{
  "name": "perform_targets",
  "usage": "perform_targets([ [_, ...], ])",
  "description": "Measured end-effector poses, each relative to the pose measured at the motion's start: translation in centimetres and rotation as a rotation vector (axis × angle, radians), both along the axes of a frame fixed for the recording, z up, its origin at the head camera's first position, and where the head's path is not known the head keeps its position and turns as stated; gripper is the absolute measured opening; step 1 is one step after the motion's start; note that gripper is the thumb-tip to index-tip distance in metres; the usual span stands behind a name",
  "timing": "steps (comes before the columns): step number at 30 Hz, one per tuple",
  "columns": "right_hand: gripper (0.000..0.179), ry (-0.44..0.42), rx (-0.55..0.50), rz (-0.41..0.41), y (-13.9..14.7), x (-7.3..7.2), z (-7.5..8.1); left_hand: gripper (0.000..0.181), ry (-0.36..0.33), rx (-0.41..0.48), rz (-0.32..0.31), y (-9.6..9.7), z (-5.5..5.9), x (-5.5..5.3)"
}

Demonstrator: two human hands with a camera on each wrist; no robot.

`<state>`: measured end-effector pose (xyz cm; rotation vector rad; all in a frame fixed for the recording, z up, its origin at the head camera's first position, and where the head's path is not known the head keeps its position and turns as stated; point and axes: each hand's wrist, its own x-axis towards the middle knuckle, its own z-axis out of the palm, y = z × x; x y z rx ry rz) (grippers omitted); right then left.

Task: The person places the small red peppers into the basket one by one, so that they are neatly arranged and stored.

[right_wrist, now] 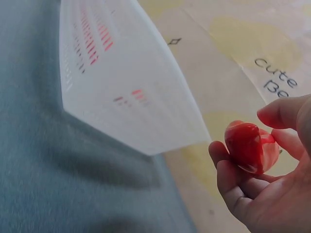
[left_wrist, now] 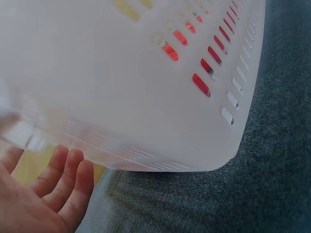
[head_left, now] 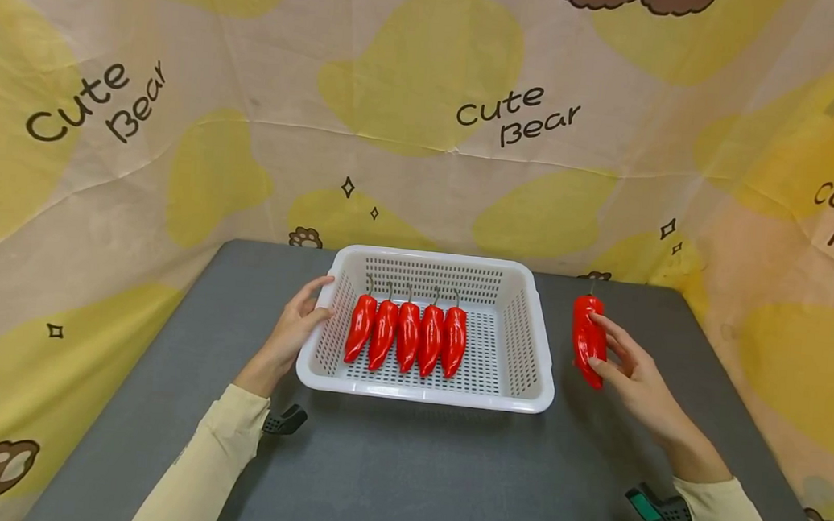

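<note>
Several glossy red chili peppers (head_left: 408, 336) lie side by side at the left and middle of a white plastic basket (head_left: 509, 402), stems toward the back. At the basket's left end, my left hand (head_left: 288, 340) grips the rim, with the thumb at its edge. In the left wrist view the fingers (left_wrist: 80, 182) show beside the basket's outer wall. To the right of the basket, my right hand (head_left: 644, 385) pinches another red chili pepper (head_left: 589, 337) between thumb and fingers, its stem pointing away. The right wrist view shows this pepper (right_wrist: 248, 148) end-on, held apart from the basket.
The basket stands on a dark grey tabletop (head_left: 402, 469). Behind and beside the table hangs a cream and yellow cloth (head_left: 415, 75) printed with "Cute Bear". Both wrists wear dark straps, the right one with a green face (head_left: 643, 506).
</note>
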<state>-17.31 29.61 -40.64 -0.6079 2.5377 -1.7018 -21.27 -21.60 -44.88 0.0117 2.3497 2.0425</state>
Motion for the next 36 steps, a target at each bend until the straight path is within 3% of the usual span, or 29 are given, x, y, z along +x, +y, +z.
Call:
perform_targets([
  [6,0.068,0.015,0.011,0.030,-1.4,-0.3,0.3,0.057,-0.008,0.001,-0.003,0.0,0.0,0.0],
  [19,0.070,0.163,0.082,0.067,-3.3,-1.7,0.1,0.057,-0.011,-0.001,0.001,0.0,0.1,0.1],
  [27,0.073,0.169,0.139,0.055,-4.3,-2.1,0.4,0.058,-0.012,-0.008,0.008,0.0,0.1,0.1],
  [36,0.079,0.091,0.091,0.082,-6.5,-2.2,1.2,0.057,-0.009,-0.006,0.005,0.0,0.1,0.1],
])
